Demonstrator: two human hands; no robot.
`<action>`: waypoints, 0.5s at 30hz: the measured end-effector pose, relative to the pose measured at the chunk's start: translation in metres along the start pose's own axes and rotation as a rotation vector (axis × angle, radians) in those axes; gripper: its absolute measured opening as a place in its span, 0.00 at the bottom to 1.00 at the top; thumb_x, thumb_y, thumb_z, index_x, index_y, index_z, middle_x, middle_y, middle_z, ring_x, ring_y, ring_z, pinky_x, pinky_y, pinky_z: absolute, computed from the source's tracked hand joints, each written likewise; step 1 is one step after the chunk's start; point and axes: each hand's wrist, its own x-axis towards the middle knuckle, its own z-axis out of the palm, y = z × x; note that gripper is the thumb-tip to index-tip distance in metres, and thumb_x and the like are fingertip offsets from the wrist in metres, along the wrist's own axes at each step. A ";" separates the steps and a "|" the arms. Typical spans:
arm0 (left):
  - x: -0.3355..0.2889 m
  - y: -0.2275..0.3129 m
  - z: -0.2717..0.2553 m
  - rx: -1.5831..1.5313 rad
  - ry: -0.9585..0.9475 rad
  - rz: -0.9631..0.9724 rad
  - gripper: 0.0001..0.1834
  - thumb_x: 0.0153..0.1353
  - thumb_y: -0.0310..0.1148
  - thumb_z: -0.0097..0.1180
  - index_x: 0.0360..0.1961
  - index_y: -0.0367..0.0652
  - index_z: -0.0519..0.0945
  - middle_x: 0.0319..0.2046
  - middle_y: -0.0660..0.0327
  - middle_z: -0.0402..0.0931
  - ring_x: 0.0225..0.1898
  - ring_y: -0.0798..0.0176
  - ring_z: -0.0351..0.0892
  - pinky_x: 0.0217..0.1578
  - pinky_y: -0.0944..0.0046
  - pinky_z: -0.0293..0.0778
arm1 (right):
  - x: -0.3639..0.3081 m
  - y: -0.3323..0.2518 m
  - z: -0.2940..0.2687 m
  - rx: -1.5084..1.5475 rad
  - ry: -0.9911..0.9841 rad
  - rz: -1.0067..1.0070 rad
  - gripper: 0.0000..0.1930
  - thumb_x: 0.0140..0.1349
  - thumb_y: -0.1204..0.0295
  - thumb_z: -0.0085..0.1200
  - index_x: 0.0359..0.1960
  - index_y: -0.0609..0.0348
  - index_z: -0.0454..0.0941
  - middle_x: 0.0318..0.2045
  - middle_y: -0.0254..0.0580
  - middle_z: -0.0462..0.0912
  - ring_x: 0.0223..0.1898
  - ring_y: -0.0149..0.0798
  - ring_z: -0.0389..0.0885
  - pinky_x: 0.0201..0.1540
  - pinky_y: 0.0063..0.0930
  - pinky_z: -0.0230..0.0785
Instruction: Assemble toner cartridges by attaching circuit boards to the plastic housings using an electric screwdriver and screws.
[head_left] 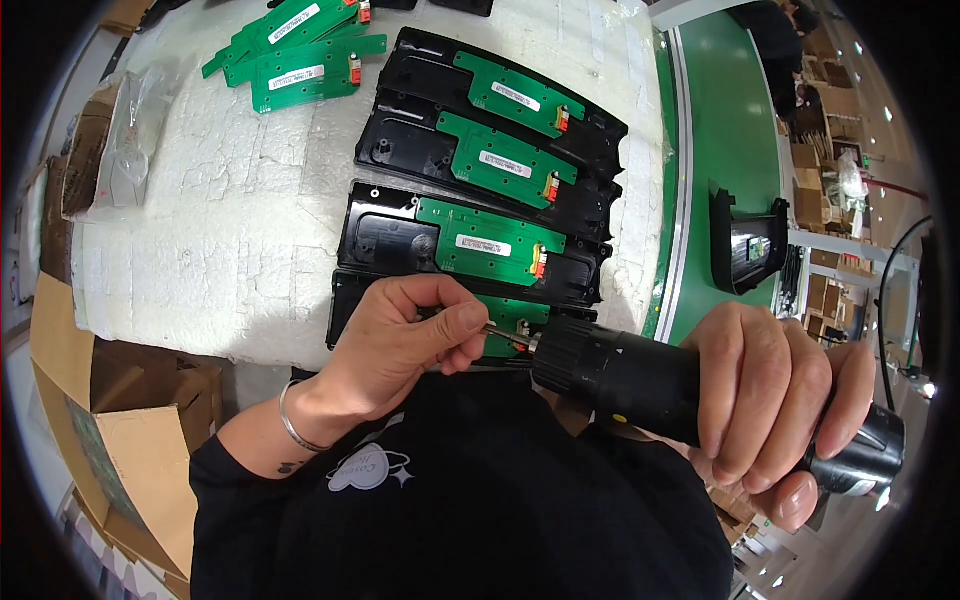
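My right hand (775, 400) is wrapped round a black electric screwdriver (640, 375), which lies nearly level and points left. Its thin metal bit (510, 337) reaches to the fingertips of my left hand (415, 335). That hand is closed in a pinch at the bit's tip; whatever is between thumb and finger is too small to make out. Just beyond, a black plastic housing with a green circuit board (510, 312) is partly hidden by my left hand and the screwdriver. Another board (483, 243) sits in the black housing (385, 240) above it.
Two more black housings with circuit boards (505, 165) lie farther up the white foam surface (250, 200). Loose green boards (300, 75) are piled at the far left. Cardboard boxes (140, 430) stand left. On the green surface (715, 90) at right rests a black housing (750, 240).
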 end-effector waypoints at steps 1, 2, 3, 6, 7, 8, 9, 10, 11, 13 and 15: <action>0.000 0.002 0.000 0.022 0.004 0.004 0.08 0.58 0.33 0.54 0.30 0.39 0.75 0.23 0.64 0.75 0.23 0.74 0.72 0.25 0.78 0.68 | 0.001 0.001 -0.001 0.001 0.013 -0.003 0.13 0.43 0.79 0.56 0.28 0.55 0.64 0.13 0.29 0.74 0.13 0.23 0.73 0.21 0.11 0.69; 0.001 0.002 -0.001 0.044 0.007 0.008 0.08 0.57 0.33 0.54 0.29 0.39 0.75 0.23 0.64 0.75 0.22 0.75 0.72 0.23 0.79 0.67 | 0.001 0.002 -0.001 0.000 0.025 -0.007 0.13 0.43 0.79 0.55 0.28 0.55 0.64 0.13 0.29 0.74 0.13 0.23 0.73 0.21 0.11 0.69; 0.000 0.001 -0.004 0.042 0.008 0.009 0.08 0.57 0.33 0.54 0.29 0.39 0.75 0.23 0.64 0.75 0.22 0.75 0.72 0.23 0.79 0.67 | 0.000 0.003 0.000 0.018 0.030 -0.020 0.13 0.43 0.79 0.55 0.29 0.56 0.64 0.13 0.28 0.74 0.13 0.22 0.72 0.21 0.10 0.69; 0.001 -0.004 -0.003 -0.003 -0.119 -0.013 0.12 0.60 0.36 0.50 0.36 0.38 0.75 0.32 0.60 0.76 0.32 0.70 0.75 0.32 0.75 0.71 | -0.001 0.007 0.006 -0.041 0.077 -0.061 0.14 0.43 0.79 0.55 0.29 0.56 0.63 0.13 0.28 0.73 0.13 0.22 0.72 0.20 0.11 0.68; -0.001 -0.003 0.014 -0.150 -0.106 -0.034 0.15 0.62 0.37 0.46 0.41 0.36 0.72 0.37 0.57 0.74 0.38 0.67 0.74 0.39 0.72 0.70 | 0.002 0.004 0.001 -0.140 -0.002 0.051 0.14 0.43 0.78 0.55 0.30 0.56 0.63 0.13 0.27 0.73 0.13 0.20 0.71 0.20 0.10 0.67; -0.002 -0.003 0.023 -0.297 -0.094 -0.055 0.18 0.65 0.39 0.42 0.46 0.35 0.70 0.43 0.55 0.72 0.45 0.64 0.72 0.45 0.69 0.69 | -0.002 0.013 0.000 -0.203 0.026 0.038 0.14 0.45 0.75 0.54 0.34 0.56 0.64 0.14 0.26 0.71 0.14 0.22 0.69 0.19 0.14 0.62; -0.001 -0.009 0.016 -0.399 -0.151 -0.156 0.21 0.67 0.38 0.35 0.53 0.31 0.64 0.51 0.51 0.65 0.55 0.59 0.65 0.54 0.63 0.63 | -0.003 0.024 -0.003 -0.231 0.048 0.048 0.14 0.46 0.74 0.52 0.35 0.56 0.64 0.14 0.27 0.69 0.14 0.23 0.67 0.20 0.17 0.59; -0.001 -0.010 0.016 -0.399 -0.160 -0.165 0.21 0.67 0.38 0.35 0.53 0.31 0.64 0.51 0.51 0.65 0.55 0.59 0.65 0.54 0.63 0.63 | -0.004 0.031 -0.008 -0.270 0.076 0.056 0.15 0.46 0.72 0.50 0.37 0.56 0.64 0.14 0.27 0.67 0.14 0.25 0.64 0.20 0.20 0.56; -0.001 -0.012 0.014 -0.308 -0.130 -0.188 0.22 0.66 0.37 0.35 0.54 0.30 0.63 0.51 0.48 0.65 0.54 0.56 0.66 0.55 0.61 0.62 | -0.005 0.041 -0.013 -0.304 0.128 0.092 0.15 0.46 0.71 0.48 0.37 0.57 0.64 0.14 0.28 0.65 0.13 0.26 0.62 0.21 0.22 0.54; -0.002 -0.012 0.011 -0.175 -0.092 -0.218 0.21 0.66 0.34 0.36 0.55 0.30 0.62 0.47 0.47 0.69 0.50 0.55 0.70 0.53 0.60 0.64 | -0.004 0.051 -0.014 -0.380 0.236 0.169 0.16 0.44 0.71 0.45 0.38 0.58 0.64 0.13 0.30 0.62 0.13 0.27 0.59 0.22 0.24 0.53; -0.005 -0.011 0.007 -0.127 -0.114 -0.220 0.19 0.66 0.34 0.36 0.52 0.31 0.64 0.44 0.48 0.71 0.47 0.56 0.72 0.50 0.62 0.67 | -0.004 0.055 -0.016 -0.412 0.291 0.206 0.15 0.44 0.71 0.44 0.37 0.59 0.64 0.13 0.31 0.61 0.13 0.27 0.58 0.22 0.25 0.54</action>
